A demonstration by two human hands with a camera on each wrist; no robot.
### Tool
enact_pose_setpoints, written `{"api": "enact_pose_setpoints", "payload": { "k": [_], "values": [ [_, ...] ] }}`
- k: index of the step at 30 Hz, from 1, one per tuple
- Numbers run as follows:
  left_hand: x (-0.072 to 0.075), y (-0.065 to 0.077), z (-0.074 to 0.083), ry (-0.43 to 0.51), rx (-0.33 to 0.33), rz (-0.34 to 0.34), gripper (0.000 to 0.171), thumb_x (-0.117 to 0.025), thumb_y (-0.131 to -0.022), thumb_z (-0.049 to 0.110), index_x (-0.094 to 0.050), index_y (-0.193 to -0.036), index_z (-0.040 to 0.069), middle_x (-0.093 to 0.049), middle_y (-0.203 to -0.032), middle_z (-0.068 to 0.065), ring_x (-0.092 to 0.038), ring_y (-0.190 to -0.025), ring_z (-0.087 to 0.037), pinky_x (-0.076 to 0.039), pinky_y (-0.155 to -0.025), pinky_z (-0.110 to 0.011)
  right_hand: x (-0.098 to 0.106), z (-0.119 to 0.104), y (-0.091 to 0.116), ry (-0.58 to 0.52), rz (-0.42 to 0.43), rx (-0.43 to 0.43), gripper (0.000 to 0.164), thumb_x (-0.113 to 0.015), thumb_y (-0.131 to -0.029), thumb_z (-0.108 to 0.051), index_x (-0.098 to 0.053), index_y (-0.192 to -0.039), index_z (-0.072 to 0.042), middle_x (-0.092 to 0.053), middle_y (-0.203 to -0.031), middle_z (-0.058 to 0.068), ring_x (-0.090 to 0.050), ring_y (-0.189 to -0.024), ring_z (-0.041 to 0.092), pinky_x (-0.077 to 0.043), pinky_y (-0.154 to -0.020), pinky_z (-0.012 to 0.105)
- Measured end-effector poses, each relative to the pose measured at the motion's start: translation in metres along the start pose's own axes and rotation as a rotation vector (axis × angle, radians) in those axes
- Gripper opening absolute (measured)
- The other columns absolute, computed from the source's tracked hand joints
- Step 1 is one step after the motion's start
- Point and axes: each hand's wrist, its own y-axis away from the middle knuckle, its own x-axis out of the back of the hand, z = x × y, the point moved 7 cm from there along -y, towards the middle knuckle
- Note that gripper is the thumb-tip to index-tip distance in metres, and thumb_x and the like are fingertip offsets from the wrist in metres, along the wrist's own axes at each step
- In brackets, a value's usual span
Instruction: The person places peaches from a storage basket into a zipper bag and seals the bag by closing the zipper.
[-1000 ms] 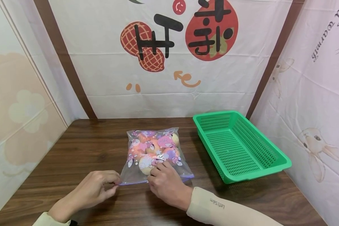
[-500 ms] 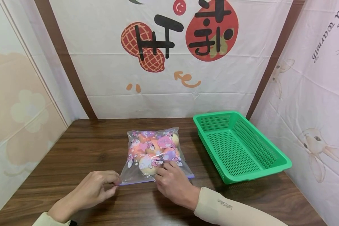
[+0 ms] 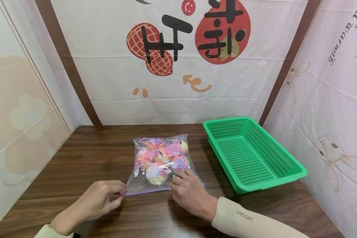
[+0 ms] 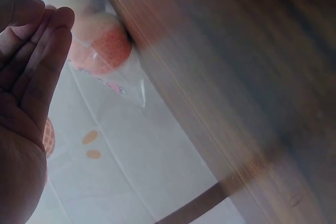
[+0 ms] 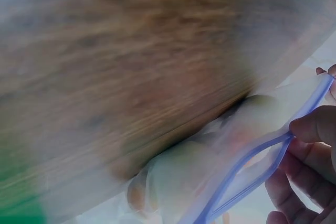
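Note:
A clear zip bag (image 3: 142,181) printed with pink and purple cartoons lies on the table, its blue zip edge facing me. Inside are several round fruits (image 3: 156,178), reddish and pale yellow. My left hand (image 3: 99,200) pinches the bag's left corner between thumb and fingers. Thumb and fingers of my right hand (image 3: 191,195) pinch the zip edge right of its middle. In the right wrist view the zip strips (image 5: 236,169) run together between my hands and part beyond the right thumb. The left wrist view shows a red fruit (image 4: 107,45) through the plastic.
A green plastic basket (image 3: 270,183) with slotted walls stands on the right of the brown wooden table (image 3: 92,158); no items show inside it. Printed cloth (image 3: 113,82) hangs behind and at both sides.
My right hand has slid to the right along the zip edge, still pinching it. The left hand keeps its hold on the corner, and the bag has barely moved.

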Motion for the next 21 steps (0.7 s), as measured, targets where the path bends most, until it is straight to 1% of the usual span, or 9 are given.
{"api": "enact_pose_setpoints", "payload": {
  "k": [1,2,5,8,17,21],
  "values": [
    [0.0,0.0,0.0,0.003,-0.003,0.002,0.035,-0.081,-0.068,-0.004,-0.071,-0.086,0.024,-0.071,-0.096,0.015,-0.064,-0.08,0.002,-0.051,-0.065,-0.015,0.001,0.001,0.001,0.002,-0.003,0.002,0.007,-0.071,-0.08,-0.018,-0.077,-0.08,-0.018,-0.069,-0.082,-0.008,-0.067,-0.109,0.019,-0.045,-0.076,0.031],
    [0.0,0.001,0.0,0.006,-0.008,0.005,0.035,-0.081,-0.068,-0.004,-0.071,-0.086,0.024,-0.071,-0.096,0.015,-0.065,-0.079,0.002,-0.051,-0.064,-0.015,0.001,0.001,0.003,0.004,-0.006,0.002,0.005,-0.072,-0.079,-0.018,-0.077,-0.08,-0.018,-0.068,-0.081,-0.008,-0.068,-0.106,0.018,-0.044,-0.075,0.031],
    [0.0,0.001,0.0,0.007,-0.02,0.012,0.036,-0.081,-0.067,-0.004,-0.07,-0.086,0.025,-0.071,-0.096,0.015,-0.065,-0.079,0.002,-0.05,-0.064,-0.016,0.004,0.005,0.007,-0.007,-0.024,-0.014,0.003,-0.075,-0.078,-0.019,-0.076,-0.08,-0.018,-0.067,-0.08,-0.007,-0.066,-0.09,0.015,-0.042,-0.072,0.031],
    [0.0,0.001,0.001,-0.005,-0.025,0.016,0.036,-0.081,-0.066,-0.003,-0.07,-0.085,0.025,-0.07,-0.096,0.016,-0.064,-0.079,0.002,-0.049,-0.064,-0.015,0.006,0.008,0.01,-0.018,-0.042,-0.033,0.003,-0.076,-0.079,-0.019,-0.076,-0.081,-0.017,-0.065,-0.081,-0.007,-0.061,-0.078,0.015,-0.043,-0.072,0.031],
    [0.001,0.002,0.0,-0.039,-0.017,0.018,0.035,-0.081,-0.064,-0.002,-0.069,-0.084,0.025,-0.069,-0.095,0.018,-0.063,-0.079,0.003,-0.049,-0.066,-0.013,0.011,0.018,0.019,-0.011,-0.057,-0.055,0.003,-0.076,-0.079,-0.019,-0.074,-0.08,-0.017,-0.064,-0.081,-0.007,-0.059,-0.075,0.015,-0.041,-0.071,0.032],
    [0.001,0.002,-0.001,-0.045,-0.013,0.012,0.036,-0.081,-0.064,-0.002,-0.069,-0.084,0.025,-0.068,-0.094,0.02,-0.062,-0.078,0.003,-0.048,-0.066,-0.013,0.013,0.021,0.025,-0.006,-0.041,-0.052,0.004,-0.075,-0.077,-0.018,-0.072,-0.078,-0.016,-0.063,-0.079,-0.006,-0.057,-0.073,0.015,-0.039,-0.069,0.032]
  ]
}}
